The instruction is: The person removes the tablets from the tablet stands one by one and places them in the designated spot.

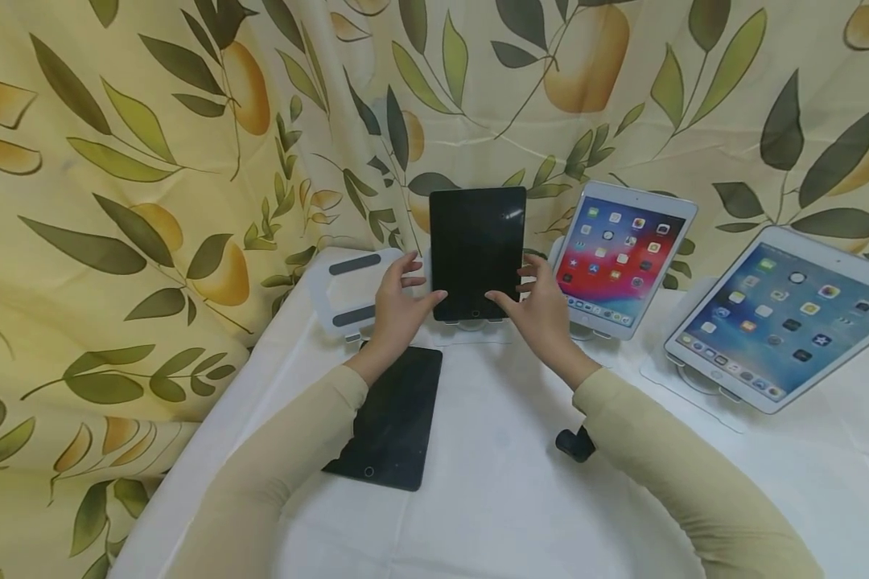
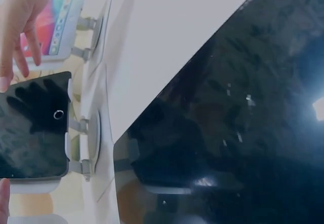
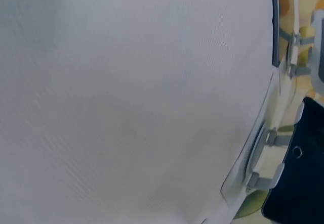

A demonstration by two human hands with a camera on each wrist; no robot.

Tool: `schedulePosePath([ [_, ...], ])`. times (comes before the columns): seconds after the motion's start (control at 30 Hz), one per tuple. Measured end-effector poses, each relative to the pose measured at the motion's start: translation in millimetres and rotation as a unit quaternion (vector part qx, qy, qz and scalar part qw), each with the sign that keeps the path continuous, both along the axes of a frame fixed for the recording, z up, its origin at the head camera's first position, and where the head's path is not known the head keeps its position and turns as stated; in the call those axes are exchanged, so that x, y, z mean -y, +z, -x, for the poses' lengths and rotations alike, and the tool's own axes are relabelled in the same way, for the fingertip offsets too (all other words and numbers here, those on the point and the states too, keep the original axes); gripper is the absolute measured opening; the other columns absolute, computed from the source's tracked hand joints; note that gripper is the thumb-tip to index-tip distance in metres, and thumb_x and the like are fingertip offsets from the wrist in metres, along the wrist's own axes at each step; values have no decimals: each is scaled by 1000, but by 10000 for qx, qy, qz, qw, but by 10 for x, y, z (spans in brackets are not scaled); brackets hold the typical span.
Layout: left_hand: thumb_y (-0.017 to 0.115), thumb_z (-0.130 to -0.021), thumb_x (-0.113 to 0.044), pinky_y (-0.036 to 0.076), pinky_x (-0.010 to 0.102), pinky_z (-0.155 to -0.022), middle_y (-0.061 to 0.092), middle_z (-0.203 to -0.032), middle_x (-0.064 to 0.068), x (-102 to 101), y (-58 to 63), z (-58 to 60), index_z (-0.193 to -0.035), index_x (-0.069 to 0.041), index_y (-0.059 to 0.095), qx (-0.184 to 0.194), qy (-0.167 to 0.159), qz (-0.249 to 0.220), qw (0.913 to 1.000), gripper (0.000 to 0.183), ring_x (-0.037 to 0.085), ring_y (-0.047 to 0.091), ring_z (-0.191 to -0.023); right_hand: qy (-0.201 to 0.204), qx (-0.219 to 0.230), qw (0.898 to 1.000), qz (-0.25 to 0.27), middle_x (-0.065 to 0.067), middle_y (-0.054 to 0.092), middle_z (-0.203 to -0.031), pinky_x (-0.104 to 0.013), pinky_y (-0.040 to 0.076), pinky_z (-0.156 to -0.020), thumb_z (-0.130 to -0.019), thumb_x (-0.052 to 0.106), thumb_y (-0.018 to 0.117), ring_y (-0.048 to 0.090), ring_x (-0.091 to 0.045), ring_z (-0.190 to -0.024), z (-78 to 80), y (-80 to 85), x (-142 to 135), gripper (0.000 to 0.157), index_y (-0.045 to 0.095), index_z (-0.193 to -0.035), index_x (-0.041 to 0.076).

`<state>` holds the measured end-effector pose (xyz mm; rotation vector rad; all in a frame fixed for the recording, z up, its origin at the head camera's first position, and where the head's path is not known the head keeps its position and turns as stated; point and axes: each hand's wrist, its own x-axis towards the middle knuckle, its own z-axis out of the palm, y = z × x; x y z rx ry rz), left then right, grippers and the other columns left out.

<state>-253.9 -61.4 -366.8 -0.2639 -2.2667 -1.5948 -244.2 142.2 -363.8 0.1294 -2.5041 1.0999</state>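
A black tablet [image 1: 478,249] with a dark screen stands upright, leaning on a white stand, its lower edge caught by the stand's small hooks [image 3: 277,175]. My left hand [image 1: 400,304] is at its left side, thumb tip at the lower left edge and fingers spread beside it. Opposite, my right hand [image 1: 539,310] has its thumb at the lower right and its loosely bent fingers by the right edge. Neither hand is curled round the tablet; exact contact is hard to tell. Below my left forearm lies a second black tablet [image 1: 398,426], flat and partly covered by the sleeve.
On the left is a bare white stand [image 1: 355,293] with dark pads. To the right, a tablet with a red and blue screen [image 1: 623,257] and another with a blue screen [image 1: 789,318] lean on stands. A small black object [image 1: 575,444] lies by my right sleeve. Patterned curtain [image 1: 152,201] hangs behind.
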Motion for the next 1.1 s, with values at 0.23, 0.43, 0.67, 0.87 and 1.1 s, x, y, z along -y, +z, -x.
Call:
schedulePosePath([
  [0.23, 74, -74, -13, 53, 28, -78, 48, -121, 8, -104, 13, 111, -132, -10, 40, -11, 75, 124, 9999, 67, 19, 55, -100, -227, -38, 9997, -23, -15, 51, -122, -42, 50, -83, -77, 38, 69, 57, -29, -102, 145, 20, -51, 73, 33, -131, 7],
  [0.43, 73, -76, -15, 52, 25, -76, 49, -117, 6, -149, 30, 187, -132, -11, 41, -25, 345, 405, 9986, 65, 17, 53, -100, -366, 40, 9993, -89, -13, 53, -122, -41, 51, -82, -77, 39, 69, 57, -27, -103, 231, 55, -40, 73, 33, -133, 10],
  [0.67, 72, -77, -15, 51, 24, -75, 47, -114, 8, -182, 51, 246, -131, -11, 42, -112, 412, 597, 9973, 62, 17, 52, -98, -500, 133, 9983, -273, -13, 52, -119, -42, 51, -81, -78, 40, 68, 57, -28, -100, 299, 117, -22, 72, 35, -133, 9],
  [0.87, 72, -78, -17, 50, 26, -76, 47, -111, 9, -220, 48, 270, -129, -8, 46, -86, 592, 772, 9952, 58, 18, 51, -97, -472, 353, 9977, -331, -14, 47, -119, -44, 49, -81, -77, 41, 69, 53, -28, -100, 325, 121, -1, 71, 36, -132, 8],
  [1.1, 72, -78, -19, 48, 27, -79, 44, -113, 7, -268, 18, 265, -131, -10, 45, 73, 738, 922, 9930, 60, 18, 50, -100, -505, 415, 9974, -313, -13, 44, -121, -43, 49, -83, -76, 44, 68, 46, -25, -107, 323, 82, 31, 73, 36, -132, 9],
])
